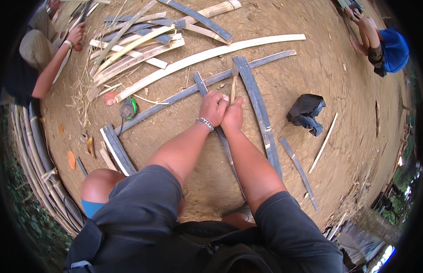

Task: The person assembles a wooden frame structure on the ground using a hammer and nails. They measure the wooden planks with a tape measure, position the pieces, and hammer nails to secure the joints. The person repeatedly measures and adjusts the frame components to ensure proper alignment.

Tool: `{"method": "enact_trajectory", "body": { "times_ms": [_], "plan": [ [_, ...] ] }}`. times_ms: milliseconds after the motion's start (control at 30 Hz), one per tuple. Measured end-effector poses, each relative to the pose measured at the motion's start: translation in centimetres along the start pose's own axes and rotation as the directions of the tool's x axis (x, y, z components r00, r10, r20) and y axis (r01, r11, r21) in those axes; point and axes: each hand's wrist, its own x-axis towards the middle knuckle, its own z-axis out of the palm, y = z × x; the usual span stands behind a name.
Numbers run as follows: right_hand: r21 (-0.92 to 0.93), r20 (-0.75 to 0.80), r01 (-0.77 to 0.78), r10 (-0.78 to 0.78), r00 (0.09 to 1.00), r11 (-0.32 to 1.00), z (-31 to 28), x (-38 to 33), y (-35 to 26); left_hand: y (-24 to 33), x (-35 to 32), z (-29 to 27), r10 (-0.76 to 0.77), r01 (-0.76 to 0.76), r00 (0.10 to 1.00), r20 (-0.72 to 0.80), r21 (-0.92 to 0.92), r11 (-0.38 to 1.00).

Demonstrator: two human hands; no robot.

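Observation:
My two hands are close together in front of me, just above the dirt ground. A bracelet circles the wrist of my left hand (213,109), whose fingers are curled over a narrow dark bamboo strip (200,83). That strip runs under my hands and back toward my feet. Right beside it, my right hand (233,113) is closed round a narrow brown wooden stick (234,84) that points away from me. The stick's tip reaches the end of a wider dark bamboo slat (257,104). Beyond my hands, a long dark bamboo slat (184,93) lies crosswise.
A pile of split bamboo (134,50) lies at the far left, near a green-and-black tape measure (129,109). A crumpled black bag (307,113) rests to the right. One person (47,54) crouches at the far left, another (389,50) at the far right. Poles (40,159) line the left.

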Motion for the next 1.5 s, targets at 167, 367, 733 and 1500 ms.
{"method": "enact_trajectory", "body": {
  "times_ms": [167, 367, 733, 1500],
  "plan": [
    [-0.023, 0.097, 0.187, -0.184, 0.978, 0.982, -3.6, -1.9, 2.4, -0.5, 0.1, 2.3, -0.031, 0.079, 0.980, -0.198, 0.240, 0.968],
    [0.157, 0.284, 0.392, -0.422, 0.861, 0.906, -10.6, -3.2, 7.3, 0.1, -0.7, 2.9, 0.064, -0.009, 0.992, -0.112, 0.436, 0.900],
    [-0.109, 0.502, 0.863, -0.722, 0.476, 0.494, -11.2, 6.5, 2.2, -0.8, -1.1, 3.1, 0.041, -0.030, 0.999, -0.015, 0.450, 0.892],
    [0.333, 0.372, 0.468, -0.570, 0.733, 0.819, -8.2, 1.7, 7.5, -0.7, -1.1, 3.0, 0.063, -0.025, 0.996, -0.069, 0.444, 0.896]
  ]
}}
